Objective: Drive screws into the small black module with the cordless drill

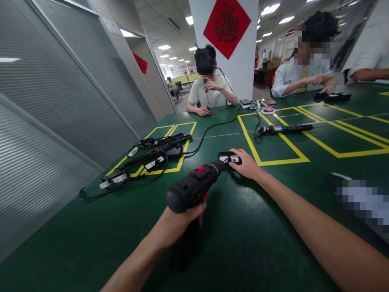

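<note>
My left hand [180, 223] is wrapped round the grip of a black cordless drill [190, 186] with red buttons. The drill's chuck points away from me, and its tip reaches a small black box with a white label [224, 155]. My right hand [245, 165] grips that box from its right side, fingers over the top, close above or on the table. The exact contact between bit and box is too small to make out. Part of the drill's lower handle lies in shadow.
Black power adapters with cables [154, 162] lie in a heap at the left. A pen-shaped tool [285, 128] lies on the green table [100, 239] at the right, inside yellow tape outlines. A pink round object [269, 109] sits farther back. Co-workers [209, 89] sit across the table.
</note>
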Demonstrator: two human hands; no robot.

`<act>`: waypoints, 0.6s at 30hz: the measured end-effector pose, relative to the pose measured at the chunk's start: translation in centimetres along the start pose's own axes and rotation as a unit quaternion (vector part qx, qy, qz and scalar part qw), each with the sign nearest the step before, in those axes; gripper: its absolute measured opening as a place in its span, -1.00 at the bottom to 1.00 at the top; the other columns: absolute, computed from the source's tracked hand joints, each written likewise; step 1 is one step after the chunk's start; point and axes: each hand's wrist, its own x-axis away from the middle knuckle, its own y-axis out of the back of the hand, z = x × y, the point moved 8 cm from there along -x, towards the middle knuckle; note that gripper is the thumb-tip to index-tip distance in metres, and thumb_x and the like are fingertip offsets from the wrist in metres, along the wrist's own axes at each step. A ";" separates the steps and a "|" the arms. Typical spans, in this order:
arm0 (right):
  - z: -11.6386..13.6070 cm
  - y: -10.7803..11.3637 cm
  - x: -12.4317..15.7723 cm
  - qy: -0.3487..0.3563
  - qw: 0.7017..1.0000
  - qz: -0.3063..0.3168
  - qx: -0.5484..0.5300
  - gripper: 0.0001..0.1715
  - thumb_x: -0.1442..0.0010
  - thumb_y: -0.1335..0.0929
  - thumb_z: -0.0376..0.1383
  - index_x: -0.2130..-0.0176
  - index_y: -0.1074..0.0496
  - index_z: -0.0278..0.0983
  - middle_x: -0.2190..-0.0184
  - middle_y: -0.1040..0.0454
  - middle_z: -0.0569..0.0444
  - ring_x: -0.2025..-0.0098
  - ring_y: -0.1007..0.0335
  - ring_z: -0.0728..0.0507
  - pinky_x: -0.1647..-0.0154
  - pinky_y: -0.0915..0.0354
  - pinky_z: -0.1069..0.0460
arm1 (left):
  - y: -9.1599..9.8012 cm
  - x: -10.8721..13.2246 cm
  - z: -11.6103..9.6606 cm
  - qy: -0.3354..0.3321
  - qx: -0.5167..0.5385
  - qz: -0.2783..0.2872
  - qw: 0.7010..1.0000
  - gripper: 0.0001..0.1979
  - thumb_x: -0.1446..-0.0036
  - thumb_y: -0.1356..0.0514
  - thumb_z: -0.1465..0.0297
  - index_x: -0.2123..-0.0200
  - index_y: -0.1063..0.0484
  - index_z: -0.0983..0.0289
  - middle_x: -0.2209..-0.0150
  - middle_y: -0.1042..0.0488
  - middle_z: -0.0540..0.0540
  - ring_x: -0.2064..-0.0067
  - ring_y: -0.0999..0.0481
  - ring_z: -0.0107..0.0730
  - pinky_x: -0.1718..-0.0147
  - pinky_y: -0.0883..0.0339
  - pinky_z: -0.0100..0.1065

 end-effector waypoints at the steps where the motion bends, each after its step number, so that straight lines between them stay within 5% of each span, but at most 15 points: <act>1: 0.0 0.0 0.0 -0.001 1.000 0.001 0.000 -0.44 -0.11 -0.36 -0.23 -0.11 -0.29 -0.16 0.00 -0.33 -0.02 0.00 -0.37 -0.20 -0.11 -0.24 -0.10 | 0.0 0.0 0.1 0.001 0.000 0.001 1.000 -0.80 -0.15 -0.18 0.29 0.24 -0.43 0.31 0.52 -0.47 0.04 0.46 -0.41 -0.36 0.41 -0.24 -0.33; 18: 0.0 0.0 0.0 0.001 1.000 0.001 0.002 -0.42 -0.11 -0.36 -0.23 -0.12 -0.28 -0.18 0.00 -0.33 -0.03 -0.01 -0.36 -0.19 -0.11 -0.24 -0.10 | -0.2 -0.1 -0.7 -0.006 -0.003 0.013 1.000 -0.79 -0.16 -0.16 0.30 0.21 -0.40 0.32 0.55 -0.46 0.02 0.49 -0.41 -0.37 0.41 -0.23 -0.32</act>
